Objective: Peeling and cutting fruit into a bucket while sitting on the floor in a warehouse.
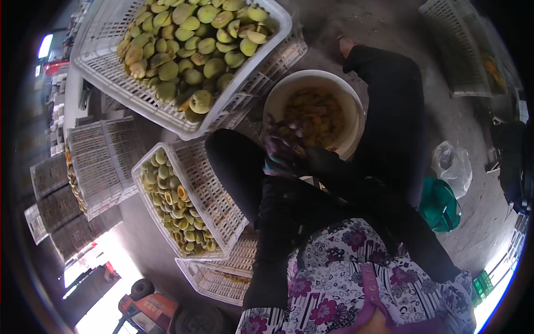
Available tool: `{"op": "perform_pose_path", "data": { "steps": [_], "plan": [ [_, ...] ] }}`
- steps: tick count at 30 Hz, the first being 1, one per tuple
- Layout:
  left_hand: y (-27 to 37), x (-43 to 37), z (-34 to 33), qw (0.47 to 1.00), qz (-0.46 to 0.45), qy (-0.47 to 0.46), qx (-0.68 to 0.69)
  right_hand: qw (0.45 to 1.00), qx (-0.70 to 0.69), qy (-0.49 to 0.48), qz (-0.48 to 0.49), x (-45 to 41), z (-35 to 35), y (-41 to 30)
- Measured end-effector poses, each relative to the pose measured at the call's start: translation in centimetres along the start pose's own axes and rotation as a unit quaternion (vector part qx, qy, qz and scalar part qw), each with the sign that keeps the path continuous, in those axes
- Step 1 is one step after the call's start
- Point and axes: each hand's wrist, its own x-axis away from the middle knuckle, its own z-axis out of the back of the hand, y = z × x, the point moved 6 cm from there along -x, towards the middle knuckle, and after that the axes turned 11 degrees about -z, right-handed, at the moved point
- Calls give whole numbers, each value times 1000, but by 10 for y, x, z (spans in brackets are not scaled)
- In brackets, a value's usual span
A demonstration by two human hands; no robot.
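My left hand (284, 144), in a patterned purple glove, is over the near left rim of a white plastic bucket (358, 98). My right hand (318, 158) is dark and blurred beside it, meeting it at the bucket's near edge. Whether either hand holds something is hidden by blur and shadow. Inside the bucket lie wet orange-brown fruit pieces (321, 110). At the upper left, a white plastic crate (100, 79) holds many yellow-green stone fruits (192, 46), several of them cut in halves.
Beside my left knee, another crate (208, 188) holds halved fruits (179, 213), above a further crate (217, 284). Stacked crates (102, 160) stand left. A clear plastic bag (452, 167) and a green item (438, 204) lie right. An orange vehicle (152, 311) is lower left.
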Motion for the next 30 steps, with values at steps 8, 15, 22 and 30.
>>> {"op": "perform_pose_path", "data": {
  "steps": [8, 15, 22, 30],
  "plan": [
    [3, -8, 4, 994, -28, 80, -63, 956, 284, 61, 46, 12, -3, 28],
    [88, 45, -49, 905, -289, 115, -290, 958, 262, 107, 42, -30, 52, 121],
    [213, 224, 198, 781, -367, 438, -252, 973, 136, 95, -158, 28, 53, 10],
    [253, 278, 189, 533, -258, 487, -642, 899, 350, 260, 50, 7, 28, 43]
  ]
}}
